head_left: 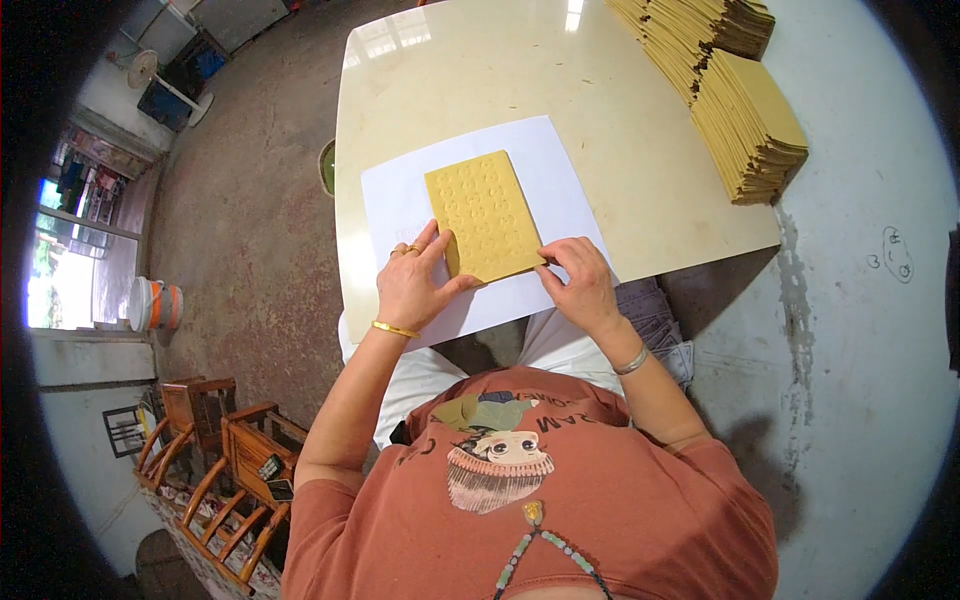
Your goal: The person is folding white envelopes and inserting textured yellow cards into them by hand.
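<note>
Yellow embossed pad (480, 215): flat on a white sheet (385, 210), slightly tilted, its upper face covered in rows of raised curled marks.
Left hand (412, 285): loosely spread, fingertips against the pad's left edge and thumb at its near edge, rings on the fingers, a gold bracelet (396, 329) at the wrist.
Right hand (583, 285): thumb and fingertips pinching the pad's near right corner, a silver bangle (632, 361) at the wrist.
Table (640, 200): glossy, cream-topped, under the white sheet.
Yellow stacks (755, 120): many thin pieces, fanned and leaning, along the table's right side, well apart from the pad.
Person's clothing: rust-coloured shirt (620, 490) with a printed figure, pale trousers (420, 372).
Left of the table: worn reddish-grey floor (250, 200), a white bucket (143, 303) with orange, a standing fan (143, 68).
Lower left: wooden chair (215, 530) with curved rails.
</note>
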`<state>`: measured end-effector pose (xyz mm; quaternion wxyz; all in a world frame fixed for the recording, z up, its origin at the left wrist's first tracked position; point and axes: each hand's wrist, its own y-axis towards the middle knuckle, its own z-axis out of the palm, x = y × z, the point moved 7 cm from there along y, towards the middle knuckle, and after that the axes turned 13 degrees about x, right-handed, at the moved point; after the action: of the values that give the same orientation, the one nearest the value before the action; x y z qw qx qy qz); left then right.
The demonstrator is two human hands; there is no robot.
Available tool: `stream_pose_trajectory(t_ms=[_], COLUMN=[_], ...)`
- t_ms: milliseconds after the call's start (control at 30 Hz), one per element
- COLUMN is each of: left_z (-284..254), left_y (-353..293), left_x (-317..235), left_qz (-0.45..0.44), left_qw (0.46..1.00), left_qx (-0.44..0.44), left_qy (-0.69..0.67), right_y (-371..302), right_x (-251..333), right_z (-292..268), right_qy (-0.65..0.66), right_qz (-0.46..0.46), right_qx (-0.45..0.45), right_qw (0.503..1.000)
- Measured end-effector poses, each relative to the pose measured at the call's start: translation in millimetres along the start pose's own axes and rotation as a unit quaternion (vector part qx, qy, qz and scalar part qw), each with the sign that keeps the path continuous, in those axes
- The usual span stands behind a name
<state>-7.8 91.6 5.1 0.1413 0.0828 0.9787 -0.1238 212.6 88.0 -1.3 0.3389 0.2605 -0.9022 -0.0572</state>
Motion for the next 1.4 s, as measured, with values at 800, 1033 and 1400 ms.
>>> stream_pose_trajectory(t_ms=[800,1033,1400], left_z=[2.8,22.5,9.0], left_y=[23.0,48.9,45.6], left_x=[-34.3,-31.7,-43.6], left_qz=[0.138,0.124,0.083], left_qw=[0.989,0.991,0.991], left_qx=[-0.032,0.052,0.085], left_qy=[0.042,0.026,0.058], right_y=[0.8,46.0,100.9], right_x=[5.4,-45.8,-66.0], right_z=[-4.9,-25.2,-18.1], right_qy=[-0.012,-0.134,-0.231], right_qz=[-0.014,-0.021,-0.032], right_qx=[0.004,0.234,0.321], right_qw=[1.000,0.963,0.918])
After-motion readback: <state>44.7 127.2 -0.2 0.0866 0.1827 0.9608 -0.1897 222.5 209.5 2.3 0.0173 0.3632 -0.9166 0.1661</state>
